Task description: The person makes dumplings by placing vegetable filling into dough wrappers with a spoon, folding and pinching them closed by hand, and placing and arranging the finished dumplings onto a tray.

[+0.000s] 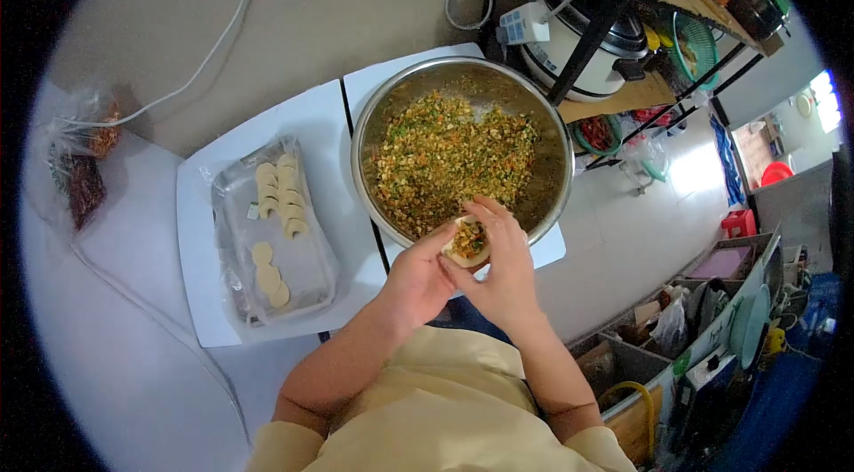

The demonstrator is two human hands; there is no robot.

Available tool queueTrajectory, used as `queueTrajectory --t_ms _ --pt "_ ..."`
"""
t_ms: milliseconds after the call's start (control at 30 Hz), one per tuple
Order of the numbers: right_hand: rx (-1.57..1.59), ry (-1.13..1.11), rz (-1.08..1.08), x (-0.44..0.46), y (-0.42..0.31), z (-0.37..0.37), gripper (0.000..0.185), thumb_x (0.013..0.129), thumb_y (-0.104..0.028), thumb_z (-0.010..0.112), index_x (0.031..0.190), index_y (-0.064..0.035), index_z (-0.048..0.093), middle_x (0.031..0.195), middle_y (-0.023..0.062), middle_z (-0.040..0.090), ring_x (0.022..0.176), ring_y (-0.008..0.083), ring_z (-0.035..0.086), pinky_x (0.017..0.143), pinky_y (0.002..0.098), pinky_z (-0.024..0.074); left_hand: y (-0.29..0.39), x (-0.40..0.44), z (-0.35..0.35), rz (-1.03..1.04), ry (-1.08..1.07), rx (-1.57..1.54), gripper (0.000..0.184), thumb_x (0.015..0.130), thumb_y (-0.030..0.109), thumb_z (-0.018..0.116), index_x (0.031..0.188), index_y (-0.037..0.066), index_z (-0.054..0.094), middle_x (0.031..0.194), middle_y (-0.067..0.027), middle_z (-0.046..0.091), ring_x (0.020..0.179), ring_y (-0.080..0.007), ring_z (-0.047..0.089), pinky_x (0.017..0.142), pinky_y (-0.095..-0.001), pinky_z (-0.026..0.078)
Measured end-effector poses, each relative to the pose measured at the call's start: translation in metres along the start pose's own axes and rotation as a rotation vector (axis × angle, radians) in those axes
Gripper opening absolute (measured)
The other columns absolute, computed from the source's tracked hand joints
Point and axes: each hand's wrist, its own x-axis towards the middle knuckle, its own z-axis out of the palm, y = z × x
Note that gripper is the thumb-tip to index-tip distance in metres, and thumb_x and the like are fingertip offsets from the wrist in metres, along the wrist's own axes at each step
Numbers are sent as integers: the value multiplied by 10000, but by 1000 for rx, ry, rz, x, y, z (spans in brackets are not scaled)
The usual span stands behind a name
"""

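Between both hands is a round dumpling wrapper (pixel 478 259) with chopped filling (pixel 467 241) heaped in its middle. My left hand (pixel 416 283) grips the wrapper's left edge, and my right hand (pixel 503 269) curls around its right and far edge. Both are closed on it, over the near rim of a large steel bowl (pixel 364 192). Chopped yellow, green and orange filling (pixel 449 156) covers much of the bowl's inside. To the left lies a plastic-lined tray (pixel 307 290) with crescent-shaped dumplings (pixel 290 198) in two rows and several flat round wrappers (pixel 269 278).
The bowl and tray stand on a white table (pixel 356 303) against the wall. A rice cooker (pixel 578 54) and power strip (pixel 523 24) sit on a rack at the upper right. Plastic bags (pixel 84 165) are at the far left. Boxes (pixel 623 365) fill the lower right.
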Motion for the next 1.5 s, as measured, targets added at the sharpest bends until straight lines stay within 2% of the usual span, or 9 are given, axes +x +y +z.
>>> queueTrajectory --t_ms 333,400,533,633,733,800,900,1367,1500 --pt "86 -22 136 1 1 2 625 675 -180 739 1235 -84 478 1227 158 526 1091 351 523 886 418 433 4 -3 -2 27 -34 53 326 954 219 470 1226 39 487 1195 -81 552 1101 -207 539 965 -373 428" --pt "372 59 54 1 6 -4 473 668 -113 736 1112 -100 575 1215 138 538 1091 334 518 893 406 425 8 -3 -3 12 -91 55 361 960 226 455 1254 17 467 1204 -105 545 1102 -227 539 970 -395 422" --pt "322 47 -122 -4 15 -17 185 672 -78 725 844 -103 661 1176 110 558 1093 312 496 896 418 405 20 -11 6 -43 -86 51 364 944 221 473 1248 21 464 1203 -127 554 1111 -250 539 979 -428 414" --pt "242 25 -259 2 14 -25 185 677 -108 728 849 -114 661 1147 110 570 1072 309 505 892 421 399 24 -14 9 -63 -150 104 409 954 275 444 1270 16 448 1212 -135 551 1110 -263 543 980 -442 409" --pt "210 63 -291 -1 21 -24 172 682 -127 728 841 -121 665 1127 106 579 1055 308 512 893 421 392 26 -18 14 -159 -147 47 431 910 176 533 1291 6 425 1215 -122 549 1120 -247 540 978 -417 420" --pt "226 77 -283 -4 18 -25 173 687 -125 725 850 -124 667 1128 106 579 1048 310 515 894 421 390 22 -25 18 -27 -183 677 514 846 34 597 1319 0 398 1227 -99 540 1138 -204 523 979 -356 422" --pt "258 99 -279 -7 13 -28 181 695 -121 723 867 -131 671 1125 104 580 1037 311 519 897 425 388 17 -30 21 159 -271 783 593 799 -63 611 1341 0 376 1242 -90 524 1140 -161 507 974 -301 417" --pt "274 -27 -392 -3 13 -31 359 753 -171 638 1110 -152 663 1284 147 497 1179 334 445 1006 449 323 31 -34 24 72 -384 846 518 875 -3 556 1361 14 378 1237 -76 522 1031 -125 563 870 -267 483" --pt "356 98 -253 -13 10 -24 332 788 -207 634 1110 -132 661 1276 165 494 1178 339 443 993 445 341 30 -36 21 74 -337 826 537 862 32 597 1351 -1 379 1221 -110 537 1074 -171 562 929 -302 467"
